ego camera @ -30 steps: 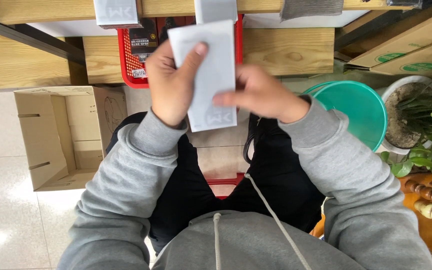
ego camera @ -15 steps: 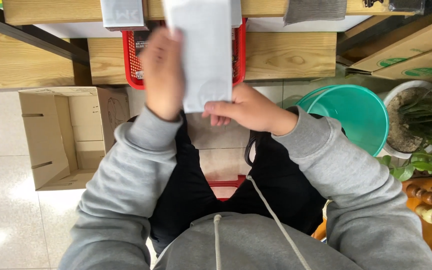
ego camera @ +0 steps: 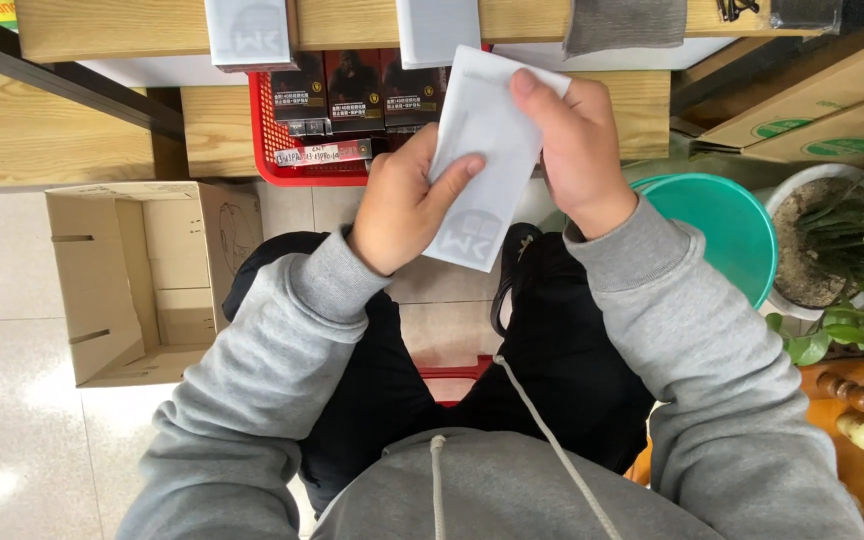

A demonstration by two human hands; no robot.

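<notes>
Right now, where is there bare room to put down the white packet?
Bare floor tiles lie left of the open cardboard box, whose inside looks unfilled. Wooden bench top is bare left of the red basket. The basket is crowded with dark boxes.

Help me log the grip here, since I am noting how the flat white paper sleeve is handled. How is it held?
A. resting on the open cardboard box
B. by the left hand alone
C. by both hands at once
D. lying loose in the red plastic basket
C: the left hand pinches the flat white paper sleeve near its lower part while the right hand grips its upper right edge, above the lap.
</notes>
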